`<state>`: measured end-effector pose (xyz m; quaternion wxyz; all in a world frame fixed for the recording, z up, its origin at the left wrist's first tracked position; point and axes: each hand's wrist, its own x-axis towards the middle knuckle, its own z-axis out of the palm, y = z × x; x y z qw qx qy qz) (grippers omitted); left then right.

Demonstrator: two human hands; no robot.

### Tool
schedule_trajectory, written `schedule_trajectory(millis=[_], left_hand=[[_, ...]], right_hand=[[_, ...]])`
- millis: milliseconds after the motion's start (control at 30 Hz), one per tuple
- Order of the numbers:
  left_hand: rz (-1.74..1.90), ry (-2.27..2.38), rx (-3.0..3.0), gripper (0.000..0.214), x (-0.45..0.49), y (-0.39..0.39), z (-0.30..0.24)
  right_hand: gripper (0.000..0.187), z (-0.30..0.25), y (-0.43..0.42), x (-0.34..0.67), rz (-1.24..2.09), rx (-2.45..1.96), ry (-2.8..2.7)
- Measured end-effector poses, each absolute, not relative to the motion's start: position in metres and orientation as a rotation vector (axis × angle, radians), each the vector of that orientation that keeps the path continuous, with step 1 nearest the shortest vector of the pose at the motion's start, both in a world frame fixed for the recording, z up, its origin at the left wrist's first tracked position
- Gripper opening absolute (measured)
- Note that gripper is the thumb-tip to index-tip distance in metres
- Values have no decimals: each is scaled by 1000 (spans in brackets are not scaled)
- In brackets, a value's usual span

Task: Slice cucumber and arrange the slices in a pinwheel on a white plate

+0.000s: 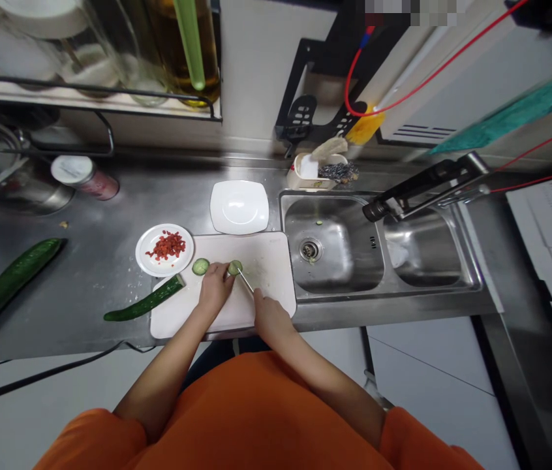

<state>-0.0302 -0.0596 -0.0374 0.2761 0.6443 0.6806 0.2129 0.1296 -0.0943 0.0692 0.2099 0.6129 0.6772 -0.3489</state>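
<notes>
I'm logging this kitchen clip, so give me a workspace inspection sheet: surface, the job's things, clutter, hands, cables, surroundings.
Surface: steel counter, white cutting board at its front edge beside the sink.
Job's things: cucumber piece and one cut slice on the board; half cucumber across the board's left corner; knife.
Clutter: whole cucumber far left, round plate of red bits, square plate, white-lidded jar.
Hands: left hand steadies the cucumber piece; right hand grips the knife, blade at the piece.
Cables: black cable below the counter front; red cables on the wall.
Surroundings: faucet over the sink, sponge holder, shelf of bottles.
</notes>
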Motion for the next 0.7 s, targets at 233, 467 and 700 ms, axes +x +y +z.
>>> schedule_trajectory(millis=[233,467,700], left_hand=[[531,1829,1700,28,-30,-59,-35],[549,1829,1708,28,-30,-59,-37],[509,1827,1737,35,-29,-55,-34]], right_hand=[[42,58,-96,131,-1009,1714,1871],[48,59,-101,132,-1037,1720,1865],[44,77,-117,153,-1076,1681,1741]])
